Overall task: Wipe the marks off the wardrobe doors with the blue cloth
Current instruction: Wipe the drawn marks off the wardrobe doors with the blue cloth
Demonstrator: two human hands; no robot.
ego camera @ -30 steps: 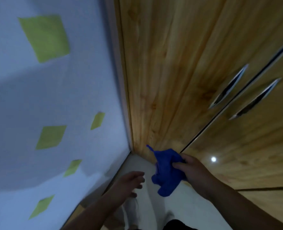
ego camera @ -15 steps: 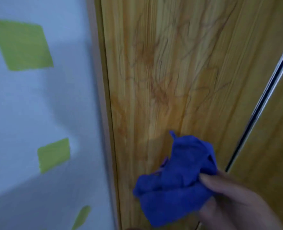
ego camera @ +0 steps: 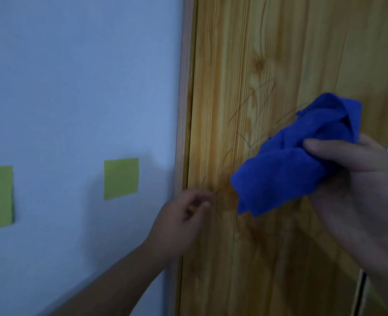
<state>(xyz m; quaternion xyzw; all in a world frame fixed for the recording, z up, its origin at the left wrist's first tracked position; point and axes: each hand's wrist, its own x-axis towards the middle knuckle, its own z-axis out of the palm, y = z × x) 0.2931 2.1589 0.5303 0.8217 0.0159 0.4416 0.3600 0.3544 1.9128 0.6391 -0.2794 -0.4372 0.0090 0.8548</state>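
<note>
Pine-look wardrobe door (ego camera: 268, 65) fills my view now that I've come up from the floor corner, scribbled marks (ego camera: 250, 106) right there. My right hand (ego camera: 348, 179) clenches the bunched blue cloth (ego camera: 286, 165) at them, wiping barely started. Left hand (ego camera: 179, 222), loosely curled and empty, rests near the frame. Green sticky notes (ego camera: 121, 179) on the wall, nothing blocking.

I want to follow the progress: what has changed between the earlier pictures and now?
The right hand has raised the blue cloth from floor level up to the scribbled marks on the wardrobe door. The left hand, out of view a moment ago, now reaches to the door's edge. The cloth stays bunched in the same grip.
</note>
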